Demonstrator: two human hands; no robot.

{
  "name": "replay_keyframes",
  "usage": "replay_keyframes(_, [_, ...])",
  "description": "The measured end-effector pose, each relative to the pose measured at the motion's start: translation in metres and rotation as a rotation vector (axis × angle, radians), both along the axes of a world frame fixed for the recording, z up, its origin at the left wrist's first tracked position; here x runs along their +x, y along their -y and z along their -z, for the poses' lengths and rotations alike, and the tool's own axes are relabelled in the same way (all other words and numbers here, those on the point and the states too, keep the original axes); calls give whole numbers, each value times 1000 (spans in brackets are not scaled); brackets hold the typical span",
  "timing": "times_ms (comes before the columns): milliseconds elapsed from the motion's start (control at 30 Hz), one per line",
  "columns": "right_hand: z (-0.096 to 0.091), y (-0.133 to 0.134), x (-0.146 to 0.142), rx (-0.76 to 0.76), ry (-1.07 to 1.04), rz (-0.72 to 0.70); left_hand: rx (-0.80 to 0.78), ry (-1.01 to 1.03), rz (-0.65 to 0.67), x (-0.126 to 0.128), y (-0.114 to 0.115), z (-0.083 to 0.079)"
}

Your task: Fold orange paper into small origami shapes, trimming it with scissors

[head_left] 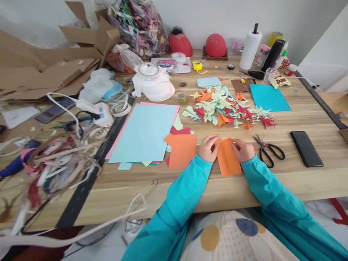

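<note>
An orange sheet of paper (229, 159) with a lengthwise crease lies on the table before me, held at its upper edge. My left hand (208, 148) pinches the upper left corner, fingers closed. At the upper right, my right hand (244, 149) grips the paper between thumb and fingers. Left of my hands rests another orange sheet (182, 152), over scraps of red and green paper. Beyond them spreads a heap of folded paper cranes (223, 105) in green, orange, red and blue. Black-handled scissors (268, 150) lie just right of my right hand.
A stack of light blue and pink sheets (144, 134) sits to the left. A black phone (306, 148) is at the right. Tangled ribbons and cords (59, 159) crowd the far left. At the back stand a white bottle (250, 50) and red domes (215, 45); a turquoise sheet (269, 97) lies nearer.
</note>
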State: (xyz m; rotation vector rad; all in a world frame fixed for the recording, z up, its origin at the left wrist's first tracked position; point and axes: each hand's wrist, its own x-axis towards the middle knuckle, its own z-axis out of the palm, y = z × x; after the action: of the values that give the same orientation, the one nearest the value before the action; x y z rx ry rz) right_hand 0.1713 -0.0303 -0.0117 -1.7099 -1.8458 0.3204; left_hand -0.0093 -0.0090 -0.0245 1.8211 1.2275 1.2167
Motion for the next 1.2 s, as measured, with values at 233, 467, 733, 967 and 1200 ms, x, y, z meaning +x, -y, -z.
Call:
replay_keyframes(233, [4,-3,2,19,96,10,286,-684,85,-2,-8,-5])
replay_keyframes(467, [5,-2,4,43,195,-20,389,-890,65,2,-7,-2])
replay_keyframes(733, [4,-1,3,47,256,-26,362,-917,94,3,-8,-1])
replay_keyframes(967, [3,-1,2,81,275,-54,338,-1007,93,4,-6,1])
replay_keyframes(1200, [5,-1,4,144,302,-101,344,-1066,99,5,-6,0])
